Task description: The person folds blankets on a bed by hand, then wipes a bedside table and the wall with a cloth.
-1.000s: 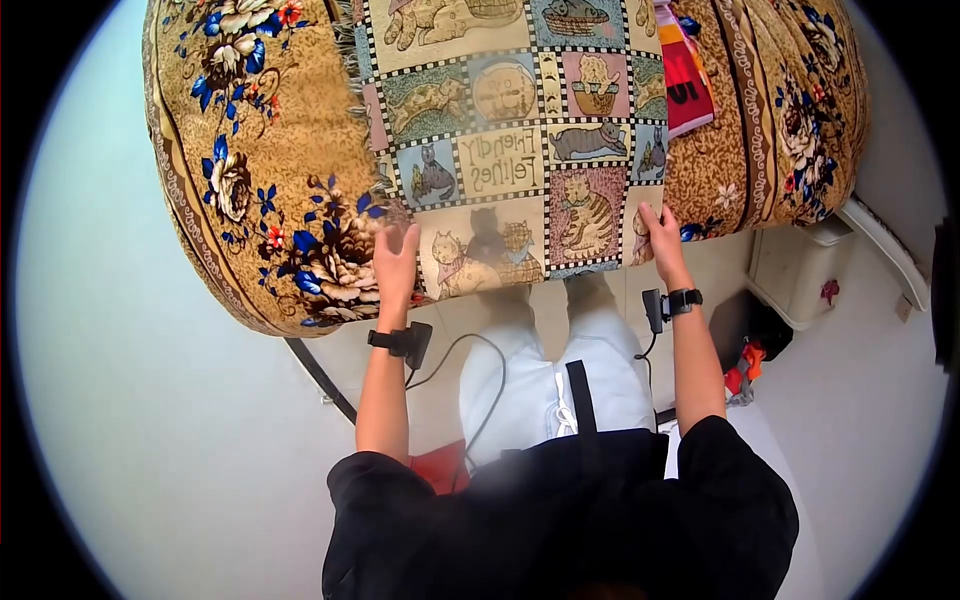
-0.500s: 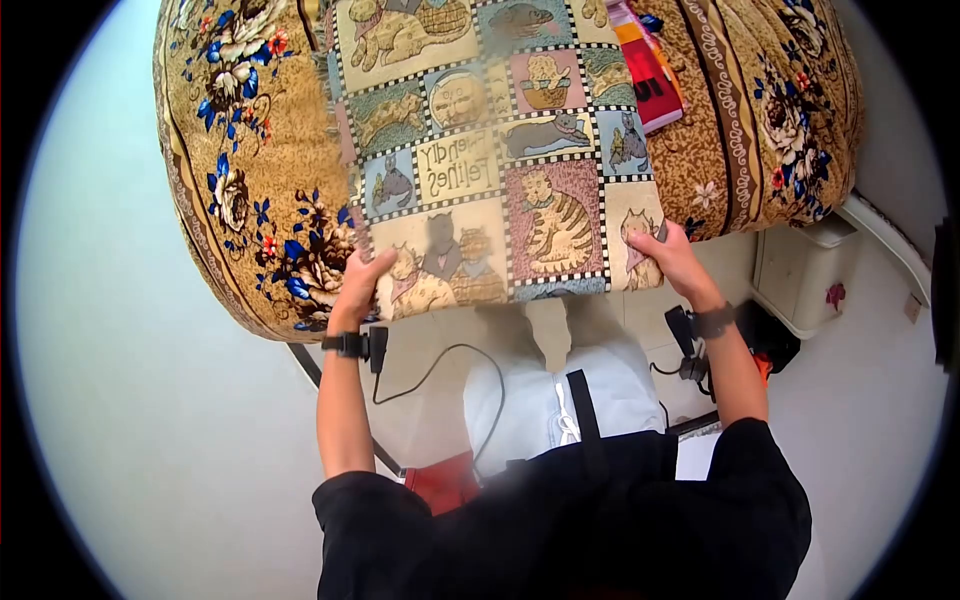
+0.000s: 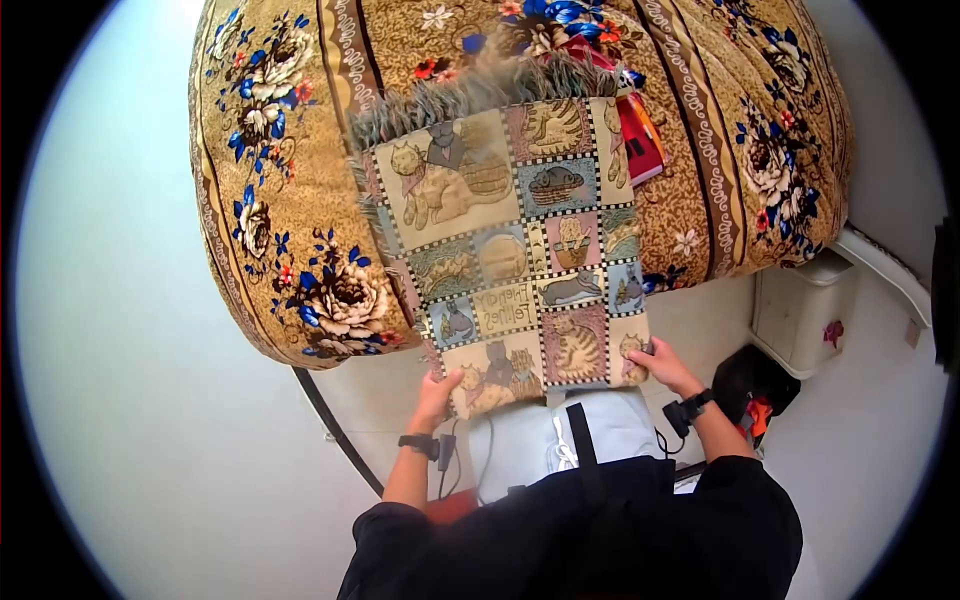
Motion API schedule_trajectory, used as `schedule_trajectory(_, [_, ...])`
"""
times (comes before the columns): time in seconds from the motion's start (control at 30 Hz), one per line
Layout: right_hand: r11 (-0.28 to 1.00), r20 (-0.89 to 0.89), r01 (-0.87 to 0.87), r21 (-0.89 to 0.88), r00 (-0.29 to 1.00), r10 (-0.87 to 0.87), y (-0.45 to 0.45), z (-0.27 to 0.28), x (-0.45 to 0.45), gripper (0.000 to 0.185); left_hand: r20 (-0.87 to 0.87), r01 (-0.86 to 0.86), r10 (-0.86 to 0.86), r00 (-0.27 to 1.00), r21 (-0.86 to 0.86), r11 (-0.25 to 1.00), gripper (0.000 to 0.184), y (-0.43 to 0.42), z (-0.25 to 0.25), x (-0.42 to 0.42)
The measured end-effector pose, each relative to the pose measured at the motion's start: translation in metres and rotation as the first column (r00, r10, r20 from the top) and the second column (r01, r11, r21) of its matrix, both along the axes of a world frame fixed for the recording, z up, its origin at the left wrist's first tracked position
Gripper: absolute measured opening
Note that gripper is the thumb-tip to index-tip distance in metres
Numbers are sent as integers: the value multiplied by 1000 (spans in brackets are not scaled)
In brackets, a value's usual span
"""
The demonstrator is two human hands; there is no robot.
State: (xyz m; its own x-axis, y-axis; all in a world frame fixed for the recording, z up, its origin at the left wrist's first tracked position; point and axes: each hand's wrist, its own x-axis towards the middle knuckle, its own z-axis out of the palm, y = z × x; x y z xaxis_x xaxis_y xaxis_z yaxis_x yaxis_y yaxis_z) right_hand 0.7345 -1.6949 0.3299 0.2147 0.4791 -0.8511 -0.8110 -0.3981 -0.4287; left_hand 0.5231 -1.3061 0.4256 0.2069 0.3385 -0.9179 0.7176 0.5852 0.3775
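Note:
A fringed throw blanket [image 3: 510, 270] with checker-bordered squares of cats stretches from my hands up over the bed, folded in layers. My left hand [image 3: 435, 397] grips its near left corner, thumb on top. My right hand [image 3: 668, 365] pinches the near right corner the same way; fingers beneath are hidden on both sides. The far end, with its grey-green fringe [image 3: 490, 85], lies on the floral bedspread [image 3: 285, 200], while the near end hangs past the bed's edge above my lap. Past the throw's right edge, a red and pink item [image 3: 643, 150] lies on the bedspread, partly covered.
A pale bin [image 3: 800, 310] stands by the wall at the right, with a black bag [image 3: 755, 385] holding something orange beside it. A white curved rail [image 3: 885, 270] juts out at the bed's right. Cables hang by my wrists.
Both hands have drawn back toward my body, pulling the throw with them. Its far fringe and more of the bedspread now show. The view has shifted slightly.

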Motion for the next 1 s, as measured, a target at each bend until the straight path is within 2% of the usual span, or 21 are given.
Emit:
schedule_trajectory(0.07, [999,-10,21,-44,1000,-21,3,-35,-16,32,-44,-81,81,996,-10,997,39,-9,-3,10])
schedule_trajectory(0.1, [998,-16,30,-63,999,-31,5,-43,-19,31,-16,-60,60,998,2,998,40,-7,-17,-4])
schedule_trajectory(0.2, [996,-56,73,-57,996,-76,10,-39,-14,28,-74,-165,156,985,-147,975,41,-1,-23,-18])
schedule_trajectory(0.33, [999,-76,5,-34,997,-8,3,-2,9,28,-97,-86,64,993,-242,967,43,10,11,-3])
schedule_trajectory(0.37, [998,-100,-68,-3,993,68,-8,-3,11,41,-84,-33,19,996,-168,985,42,18,7,-20])
schedule_trajectory(0.4, [1000,-77,-25,4,997,25,-8,3,15,48,-45,7,-15,999,-165,986,40,23,25,-6])
schedule_trajectory(0.47, [998,-39,58,21,998,-57,-6,34,30,63,24,68,-65,998,-179,982,51,37,45,0])
schedule_trajectory(0.5, [987,-56,93,129,995,-86,-2,53,45,81,19,38,-35,999,-212,977,56,42,55,8])
schedule_trajectory(0.53, [986,-30,100,135,995,-97,4,71,58,81,57,15,0,998,-267,964,58,47,68,22])
schedule_trajectory(0.6, [983,23,117,145,992,-121,15,102,80,83,35,-64,76,996,-268,961,62,52,84,38])
schedule_trajectory(0.63, [965,45,190,183,978,-201,22,113,87,72,10,-136,144,989,-268,954,63,55,86,42])
schedule_trajectory(0.67, [975,116,106,195,985,-130,22,115,95,66,-62,-172,161,985,-280,944,62,63,93,51])
schedule_trajectory(0.73, [976,264,-68,207,964,12,23,114,116,54,28,-189,201,979,-236,953,60,64,110,93])
schedule_trajectory(0.77, [982,179,14,186,983,-48,32,120,126,41,51,-218,233,971,-205,954,58,66,119,117])
schedule_trajectory(0.8, [983,126,74,169,987,-96,45,127,140,37,168,-178,217,961,-221,959,55,80,112,118])
schedule_trajectory(0.87, [967,146,149,209,973,-181,58,120,160,32,228,-206,253,940,-212,955,52,98,113,141])
schedule_trajectory(0.93, [925,306,202,321,903,-303,86,114,184,36,246,-259,306,920,-205,944,50,113,115,171])
schedule_trajectory(1.0, [827,196,435,357,831,-521,118,100,199,41,268,-315,371,889,-228,921,49,126,102,205])
